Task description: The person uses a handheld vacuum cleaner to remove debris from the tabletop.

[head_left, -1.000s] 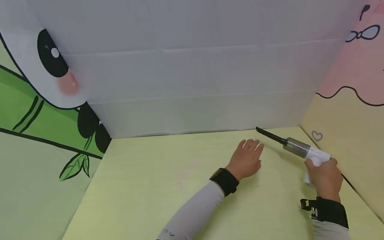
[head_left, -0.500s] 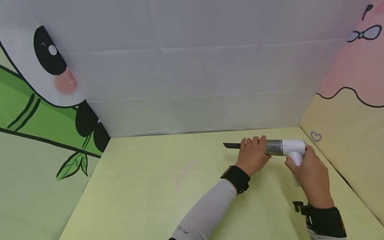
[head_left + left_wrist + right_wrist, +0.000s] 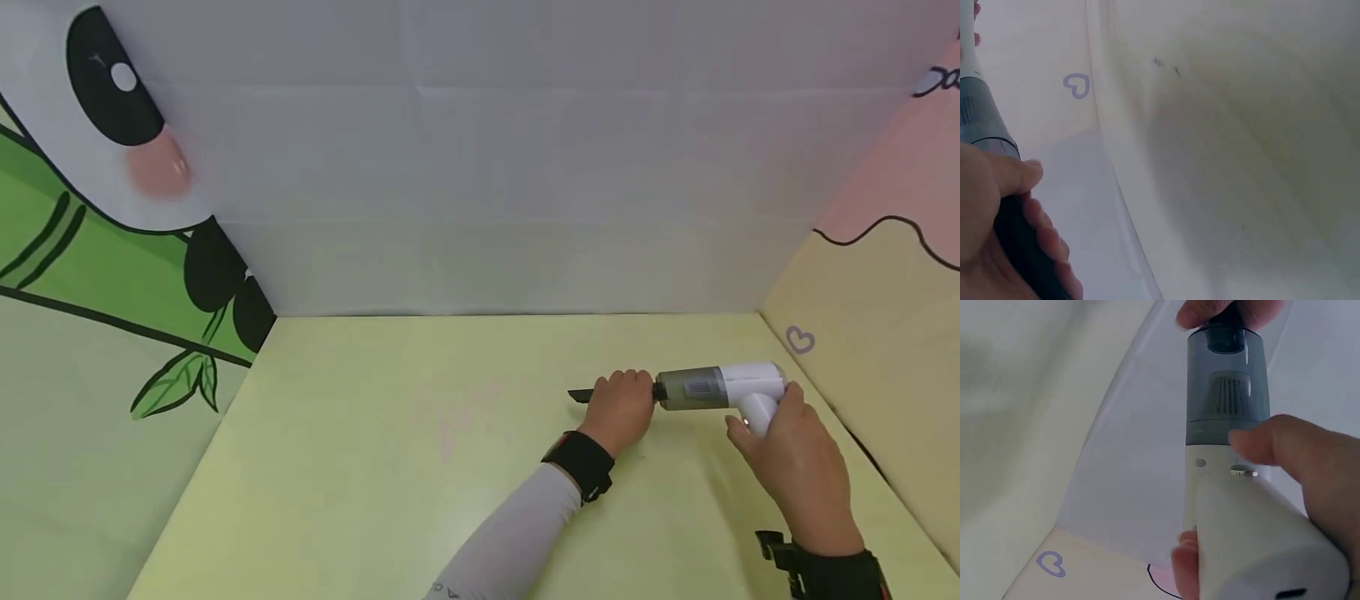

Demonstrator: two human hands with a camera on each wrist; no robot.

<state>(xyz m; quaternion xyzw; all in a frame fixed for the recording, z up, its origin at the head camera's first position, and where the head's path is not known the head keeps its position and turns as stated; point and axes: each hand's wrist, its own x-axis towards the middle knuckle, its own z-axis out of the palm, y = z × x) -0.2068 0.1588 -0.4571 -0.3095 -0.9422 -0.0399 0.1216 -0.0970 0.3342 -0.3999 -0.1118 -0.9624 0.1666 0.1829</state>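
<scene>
Pale yellow table (image 3: 337,467) across the lower frame; grey-white wall (image 3: 480,183) behind, printed panels at both sides, a small purple heart (image 3: 800,340) on the right one. White handheld device, apparently a vacuum (image 3: 753,381), right of centre, lying level across the picture; its shadow on the table suggests it is held up off it. Clear grey canister (image 3: 688,389) toward the left, dark nozzle (image 3: 580,397) beyond.

Left hand (image 3: 618,411): fingers curled round the nozzle, close to the canister; the tip sticks out past the hand. Right hand (image 3: 808,471): holds the white body, thumb along one side near a small button (image 3: 1244,470), fingertips showing at the other.

Step in hand, as judged: working the nozzle at its joint. Fitting or removing, cannot tell. Next move probably calls for a steady right hold while the left pushes, twists or pulls in line.
</scene>
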